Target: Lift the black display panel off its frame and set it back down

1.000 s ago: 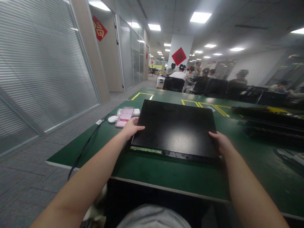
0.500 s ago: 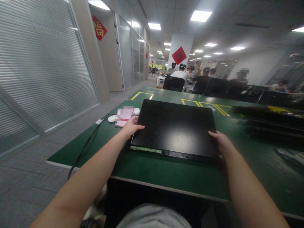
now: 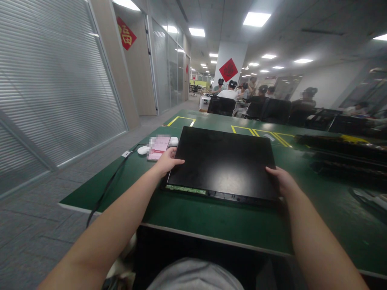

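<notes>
A large flat black panel (image 3: 225, 161) lies on the green table (image 3: 211, 219), with a thin green circuit strip along its near edge. My left hand (image 3: 167, 160) grips the panel's left edge, thumb on top. My right hand (image 3: 281, 179) holds the right edge near the front corner, fingers curled under it. Both forearms reach in from the bottom of the view.
A phone (image 3: 158, 147) and a white mouse (image 3: 142, 150) lie left of the panel, and a black cable (image 3: 105, 189) runs off the table's left edge. More dark panels (image 3: 341, 155) are stacked at the right. Several people sit at desks far behind.
</notes>
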Action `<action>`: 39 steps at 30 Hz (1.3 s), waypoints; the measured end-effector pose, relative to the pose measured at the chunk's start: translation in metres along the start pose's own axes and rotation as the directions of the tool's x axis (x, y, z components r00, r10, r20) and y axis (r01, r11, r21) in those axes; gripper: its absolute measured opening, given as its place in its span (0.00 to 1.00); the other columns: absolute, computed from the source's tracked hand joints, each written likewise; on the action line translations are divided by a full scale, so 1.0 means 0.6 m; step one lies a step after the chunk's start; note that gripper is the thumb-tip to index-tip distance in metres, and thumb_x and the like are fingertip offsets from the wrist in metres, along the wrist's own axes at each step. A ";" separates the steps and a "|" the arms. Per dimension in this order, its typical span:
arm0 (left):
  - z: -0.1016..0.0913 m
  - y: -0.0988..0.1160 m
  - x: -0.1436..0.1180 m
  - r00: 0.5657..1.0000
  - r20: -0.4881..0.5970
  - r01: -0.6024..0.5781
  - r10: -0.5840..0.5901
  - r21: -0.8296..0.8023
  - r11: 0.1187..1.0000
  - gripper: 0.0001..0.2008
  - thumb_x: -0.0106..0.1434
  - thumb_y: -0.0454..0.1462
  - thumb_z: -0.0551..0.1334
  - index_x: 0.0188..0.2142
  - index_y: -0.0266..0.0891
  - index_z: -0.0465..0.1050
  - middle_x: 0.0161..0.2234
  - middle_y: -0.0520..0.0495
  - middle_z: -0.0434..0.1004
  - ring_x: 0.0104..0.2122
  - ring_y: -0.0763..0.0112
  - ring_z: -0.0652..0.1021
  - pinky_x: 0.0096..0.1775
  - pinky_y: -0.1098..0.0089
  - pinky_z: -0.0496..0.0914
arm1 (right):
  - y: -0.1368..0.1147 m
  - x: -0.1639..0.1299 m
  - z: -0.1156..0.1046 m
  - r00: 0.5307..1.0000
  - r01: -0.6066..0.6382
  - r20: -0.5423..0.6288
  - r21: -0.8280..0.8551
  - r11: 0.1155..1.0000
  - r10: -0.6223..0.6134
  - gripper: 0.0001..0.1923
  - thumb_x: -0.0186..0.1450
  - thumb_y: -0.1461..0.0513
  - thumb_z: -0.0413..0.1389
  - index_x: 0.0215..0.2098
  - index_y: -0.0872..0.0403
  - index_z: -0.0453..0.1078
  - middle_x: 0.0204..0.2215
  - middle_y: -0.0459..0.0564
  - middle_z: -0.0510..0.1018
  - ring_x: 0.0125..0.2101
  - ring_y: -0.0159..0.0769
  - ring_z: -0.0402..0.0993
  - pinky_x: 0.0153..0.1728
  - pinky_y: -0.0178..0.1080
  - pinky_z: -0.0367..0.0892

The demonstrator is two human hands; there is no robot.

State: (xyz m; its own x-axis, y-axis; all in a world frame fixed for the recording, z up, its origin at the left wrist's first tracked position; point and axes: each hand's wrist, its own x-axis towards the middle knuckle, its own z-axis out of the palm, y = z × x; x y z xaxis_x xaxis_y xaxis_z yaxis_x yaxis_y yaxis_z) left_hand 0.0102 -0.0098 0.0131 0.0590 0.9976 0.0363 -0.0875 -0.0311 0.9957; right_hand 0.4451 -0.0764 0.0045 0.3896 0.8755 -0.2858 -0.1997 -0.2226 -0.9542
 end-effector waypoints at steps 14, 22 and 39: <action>-0.005 -0.009 0.006 0.999 0.012 -0.031 0.030 0.033 0.999 0.28 0.41 0.28 0.73 0.43 0.39 0.71 0.34 0.49 0.82 0.38 0.58 0.82 0.48 0.55 0.74 | -0.001 -0.007 0.007 0.999 0.023 -0.025 -0.034 0.999 -0.024 0.13 0.53 0.65 0.62 0.38 0.50 0.72 0.28 0.51 0.82 0.26 0.44 0.79 0.26 0.42 0.73; -0.006 -0.012 0.008 0.999 0.016 -0.050 0.049 0.031 0.998 0.29 0.40 0.29 0.75 0.44 0.38 0.72 0.36 0.47 0.82 0.40 0.58 0.82 0.50 0.54 0.73 | 0.002 0.001 0.001 1.000 0.023 -0.008 -0.036 0.999 -0.023 0.15 0.53 0.64 0.62 0.40 0.49 0.72 0.28 0.50 0.82 0.27 0.44 0.79 0.28 0.43 0.74; -0.005 -0.012 0.009 0.998 0.003 -0.063 0.063 0.030 0.998 0.27 0.40 0.28 0.73 0.41 0.39 0.70 0.36 0.48 0.81 0.41 0.58 0.81 0.51 0.53 0.72 | 0.009 0.012 -0.002 0.998 0.062 -0.023 -0.068 0.996 -0.063 0.14 0.53 0.63 0.63 0.38 0.49 0.72 0.28 0.49 0.82 0.27 0.44 0.79 0.28 0.44 0.73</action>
State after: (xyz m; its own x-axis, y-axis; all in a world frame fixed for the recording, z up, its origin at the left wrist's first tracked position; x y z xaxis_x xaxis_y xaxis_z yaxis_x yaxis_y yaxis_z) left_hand 0.0082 -0.0040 0.0058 0.0563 0.9934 0.0996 -0.0611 -0.0961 0.9935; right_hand 0.4480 -0.0721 -0.0028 0.4218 0.8779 -0.2267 -0.1141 -0.1966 -0.9738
